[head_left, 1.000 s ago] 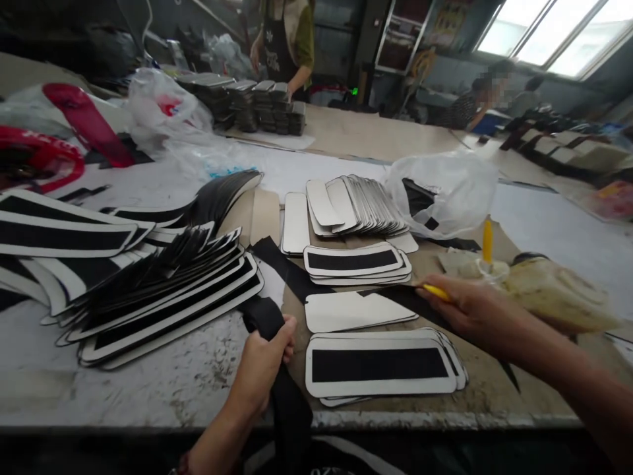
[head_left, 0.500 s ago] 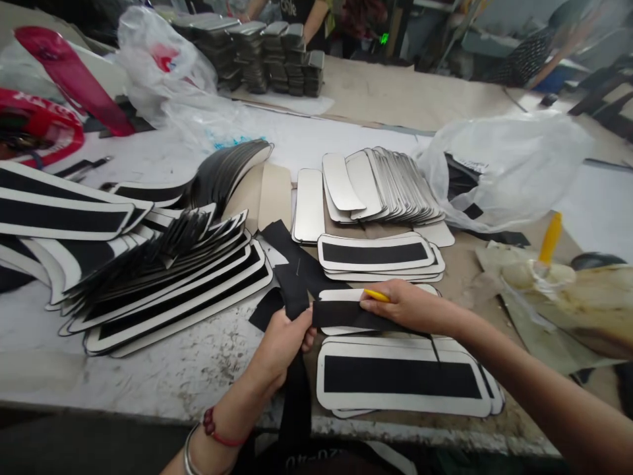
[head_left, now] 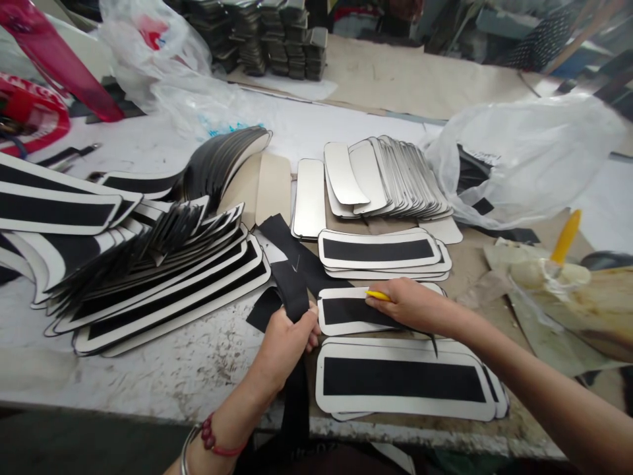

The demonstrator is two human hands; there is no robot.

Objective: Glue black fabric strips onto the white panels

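My left hand (head_left: 289, 340) is closed on a long black strip (head_left: 291, 290), which runs up to a heap of black strips and hangs down past the table edge. Beside it, my right hand (head_left: 413, 305) grips a yellow-handled tool (head_left: 378, 295) whose thin dark point sticks out below the palm. That hand rests over a white rounded panel (head_left: 330, 293), where a black piece lies inside the white border. Nearer me is a stack of larger white panels (head_left: 324, 402) with black centres; just beyond lies another small stack (head_left: 380, 249).
Many black-and-white panels (head_left: 163, 297) are piled at the left. Blank white panels (head_left: 341, 171) lean in a row behind. A plastic bag (head_left: 534, 158) and a yellow-handled brush (head_left: 566, 237) by a glue-stained container are at the right. Dark stacks (head_left: 277, 39) stand at the back.
The black piece's left end, raised beside my left hand before, now lies flat on the white panel. My left hand still grips the long strip. The view has shifted slightly.
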